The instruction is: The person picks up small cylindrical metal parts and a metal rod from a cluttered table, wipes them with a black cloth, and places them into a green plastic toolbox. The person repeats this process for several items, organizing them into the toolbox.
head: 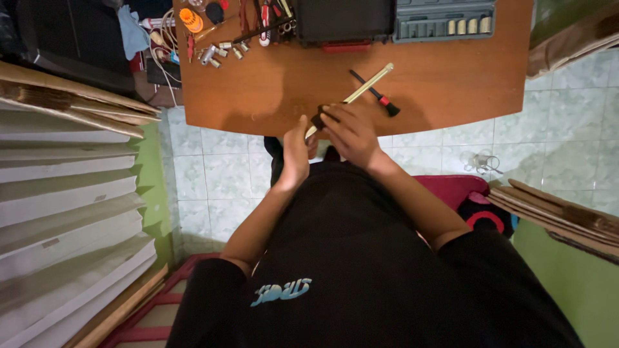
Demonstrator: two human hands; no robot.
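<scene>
At the near edge of the brown wooden table [451, 90], my left hand [296, 154] and my right hand [351, 134] both close around the dark handle end of a long pale-shafted tool [369, 84]. Its shaft slants up and to the right across the tabletop. A thin black screwdriver with a red band [376, 94] lies crossed under that shaft, just beyond my right hand.
Along the table's far edge stand a dark open case [345, 19] and a grey socket set tray [445, 20]. Loose metal sockets [219, 53], pliers and an orange item [191, 19] crowd the far left. Stacked boards [64, 193] fill the left; tiled floor lies below.
</scene>
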